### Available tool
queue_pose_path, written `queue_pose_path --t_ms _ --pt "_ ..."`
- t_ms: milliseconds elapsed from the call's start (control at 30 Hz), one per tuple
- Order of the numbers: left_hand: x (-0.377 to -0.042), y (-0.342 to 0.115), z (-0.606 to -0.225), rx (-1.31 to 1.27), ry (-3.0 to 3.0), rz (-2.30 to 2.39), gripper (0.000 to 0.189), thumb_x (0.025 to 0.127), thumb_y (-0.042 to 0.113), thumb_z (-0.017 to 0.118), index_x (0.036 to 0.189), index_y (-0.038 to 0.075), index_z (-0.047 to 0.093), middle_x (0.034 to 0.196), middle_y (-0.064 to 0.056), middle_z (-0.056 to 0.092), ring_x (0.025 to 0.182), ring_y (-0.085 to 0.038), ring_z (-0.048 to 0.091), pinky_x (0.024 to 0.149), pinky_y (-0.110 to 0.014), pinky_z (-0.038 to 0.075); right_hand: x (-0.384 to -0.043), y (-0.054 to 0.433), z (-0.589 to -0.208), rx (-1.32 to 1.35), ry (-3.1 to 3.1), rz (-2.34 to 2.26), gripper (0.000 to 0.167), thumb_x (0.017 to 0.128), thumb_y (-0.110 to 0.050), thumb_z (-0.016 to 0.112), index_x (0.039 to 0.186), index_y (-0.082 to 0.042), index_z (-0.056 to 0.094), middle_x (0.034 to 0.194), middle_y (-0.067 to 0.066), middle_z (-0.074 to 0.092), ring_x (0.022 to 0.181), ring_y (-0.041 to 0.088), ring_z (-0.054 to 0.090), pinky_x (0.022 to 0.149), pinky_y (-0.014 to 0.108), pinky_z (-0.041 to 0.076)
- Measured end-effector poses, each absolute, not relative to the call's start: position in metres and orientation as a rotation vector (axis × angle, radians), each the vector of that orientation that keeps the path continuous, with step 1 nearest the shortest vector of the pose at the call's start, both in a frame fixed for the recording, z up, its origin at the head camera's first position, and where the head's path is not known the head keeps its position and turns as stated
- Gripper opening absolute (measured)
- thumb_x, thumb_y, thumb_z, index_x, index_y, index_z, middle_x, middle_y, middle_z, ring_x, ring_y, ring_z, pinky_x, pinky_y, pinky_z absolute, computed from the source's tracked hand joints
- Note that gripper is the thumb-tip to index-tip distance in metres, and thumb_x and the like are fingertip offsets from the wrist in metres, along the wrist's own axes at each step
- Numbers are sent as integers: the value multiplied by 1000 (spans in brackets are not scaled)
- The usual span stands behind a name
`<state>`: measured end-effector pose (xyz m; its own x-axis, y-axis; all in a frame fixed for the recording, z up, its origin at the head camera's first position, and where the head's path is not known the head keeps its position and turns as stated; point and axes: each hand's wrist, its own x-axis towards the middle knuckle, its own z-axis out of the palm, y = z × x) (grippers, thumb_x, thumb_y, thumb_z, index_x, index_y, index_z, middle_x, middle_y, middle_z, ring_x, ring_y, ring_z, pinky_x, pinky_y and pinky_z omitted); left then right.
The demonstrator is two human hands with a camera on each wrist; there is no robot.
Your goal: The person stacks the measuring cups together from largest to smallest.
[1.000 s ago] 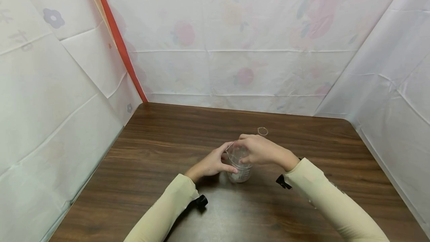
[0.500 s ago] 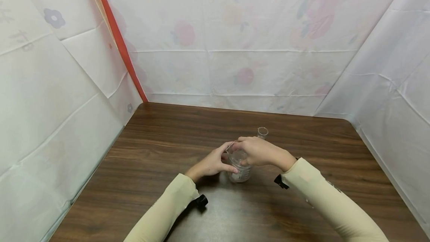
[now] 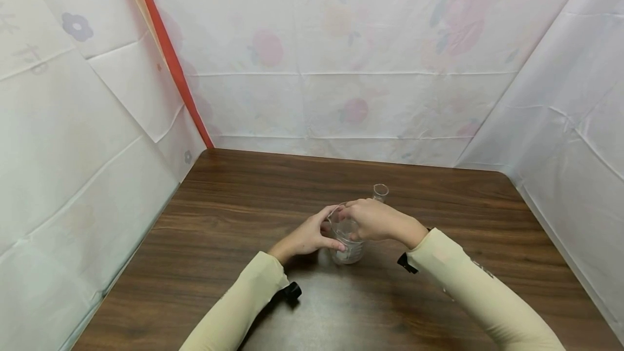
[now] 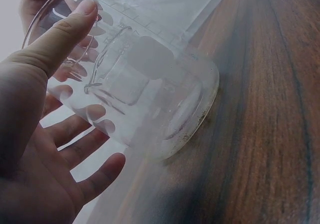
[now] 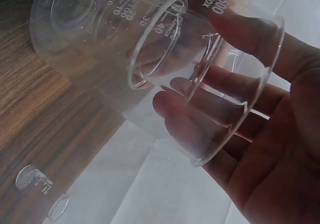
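A large clear graduated beaker (image 3: pixel 347 255) stands on the table between the hands. My left hand (image 3: pixel 308 236) grips its wall, thumb on the near side and fingers around the left. In the head view, my right hand (image 3: pixel 377 221) reaches over the rim with fingers inside. A smaller beaker (image 5: pixel 159 42) sits nested within the large one, its rim well below the large rim. My right fingertips (image 5: pixel 165 104) lie near that inner rim and appear apart from it; the layers of glass make contact hard to judge.
A very small graduated beaker (image 3: pixel 381 192) stands behind my right hand, partly hidden by it. The brown wood-grain table (image 3: pixel 234 205) extends around the hands, with patterned white sheets (image 3: pixel 312 107) behind and on both sides. A red strip (image 3: pixel 170 58) runs down the left corner.
My right hand has shifted slightly down and toward me, exposing more of the very small beaker behind it. My left hand stays on the large beaker. Little differs in the last half second.
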<state>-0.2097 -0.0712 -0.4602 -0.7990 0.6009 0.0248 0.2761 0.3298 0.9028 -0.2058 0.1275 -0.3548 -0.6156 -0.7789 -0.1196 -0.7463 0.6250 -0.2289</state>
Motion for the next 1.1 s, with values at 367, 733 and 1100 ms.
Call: queue_pose_path --t_ms 367,733,1100 --pt "-210 -71 -461 792 2272 1473 90 79 36 81 152 22 30 154 -2 38 121 -28 57 100 -45 48 -206 123 -364 -1356 2714 -115 40 76 -15 81 114 -10 70 114 4 72 104 24 68 84 38 56" --pt "-210 -71 -462 817 2254 1489 87 80 33 80 152 22 30 155 -1 38 120 -26 58 103 -44 46 -205 119 -368 -1283 2724 -40 39 78 -17 81 115 -12 71 114 5 72 101 24 69 81 37 57" --pt "-211 -70 -462 844 2264 1491 87 80 32 81 151 19 32 155 1 37 118 -23 59 102 -42 46 -206 118 -369 -1305 2728 -15 34 80 -12 77 114 -10 72 108 6 74 89 23 70 72 32 56"
